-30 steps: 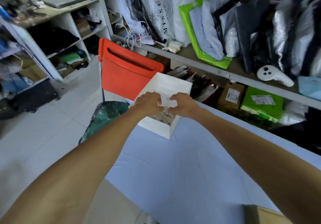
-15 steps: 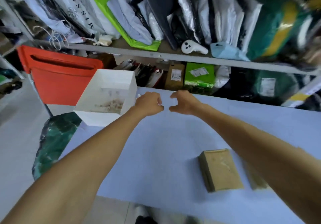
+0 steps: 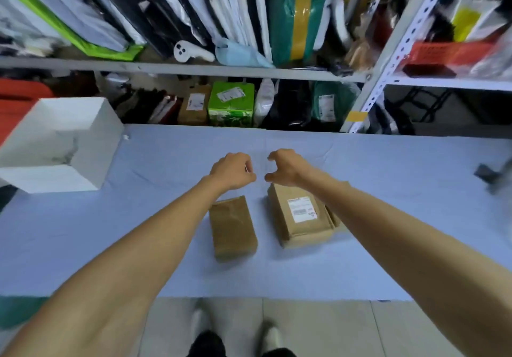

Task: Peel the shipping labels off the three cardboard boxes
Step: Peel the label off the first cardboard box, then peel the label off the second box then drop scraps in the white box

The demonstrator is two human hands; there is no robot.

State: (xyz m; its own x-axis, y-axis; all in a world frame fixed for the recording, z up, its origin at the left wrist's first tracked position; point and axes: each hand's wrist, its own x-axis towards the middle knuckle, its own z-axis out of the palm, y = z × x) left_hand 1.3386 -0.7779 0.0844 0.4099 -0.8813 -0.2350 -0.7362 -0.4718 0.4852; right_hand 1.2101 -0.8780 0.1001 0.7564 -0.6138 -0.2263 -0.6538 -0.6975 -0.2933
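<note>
The bench (image 3: 144, 248), under a pale blue cloth, runs across in front of me, with crowded shelves (image 3: 210, 69) behind its far edge. A white bin (image 3: 63, 146) sits at the far left corner. Two cardboard boxes lie flat near the middle, closer to the near edge, with a strip of cloth between them. The bigger labelled box (image 3: 297, 230) is on the right, with more cardboard (image 3: 335, 219) showing from under its right side; I cannot tell if that is a third box. The plain box (image 3: 233, 230) on the left shows a bare top. Both my hands hover over the middle of the bench, just beyond the far ends of the boxes, close together but apart. My left hand (image 3: 232, 172) is curled into a fist with nothing I can make out in it. My right hand (image 3: 285, 168) is loosely clawed, thumb and fingers apart, holding nothing, its wrist above the labelled box's far end. The white label (image 3: 302, 209) is stuck on that box's top, toward the far right corner.
</note>
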